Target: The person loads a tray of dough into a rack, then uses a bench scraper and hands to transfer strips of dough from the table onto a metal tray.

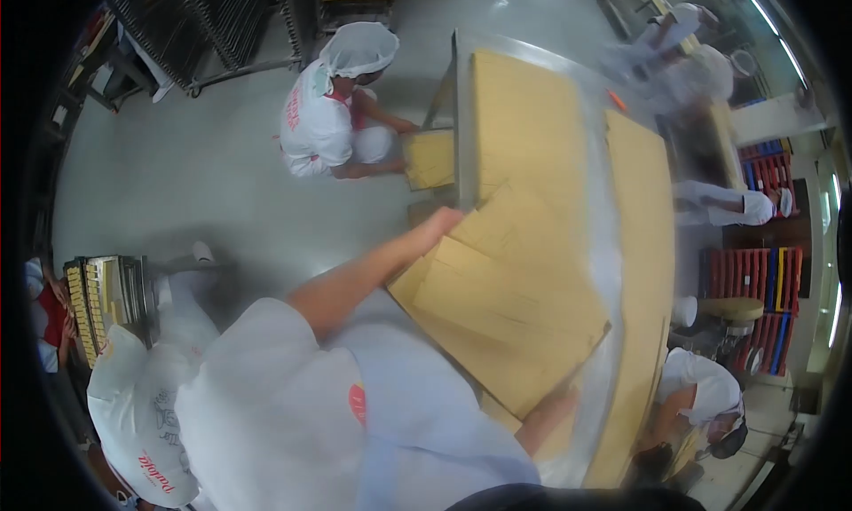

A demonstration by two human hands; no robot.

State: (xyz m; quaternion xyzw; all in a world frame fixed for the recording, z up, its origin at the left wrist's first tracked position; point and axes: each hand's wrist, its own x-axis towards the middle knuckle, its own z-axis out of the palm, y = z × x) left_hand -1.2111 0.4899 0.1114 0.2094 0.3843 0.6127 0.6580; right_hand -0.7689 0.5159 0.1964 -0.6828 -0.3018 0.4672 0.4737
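Note:
A stack of flat, pale yellow rectangular sheets (515, 302), possibly cake or dough, is held tilted between my hands in front of my apron. My left hand (441, 223) closes on the upper left edge, beside a smaller overlapping piece. At the lower right corner, my right hand (550, 412) grips the edge, its fingers partly hidden under the sheets and blurred. Beneath and beyond lies a long yellow slab (528, 121) on the metal table (603, 263). Another long yellow strip (641, 271) runs along the table's far side.
A crouching co-worker (319, 112) holds a yellow tray or sheet (430, 159) by the table's end. Another co-worker (706, 391) bends at the far side. Racks (204, 32) stand at the back; a person in white (133, 413) is close behind me. An orange object (617, 100) lies on the table.

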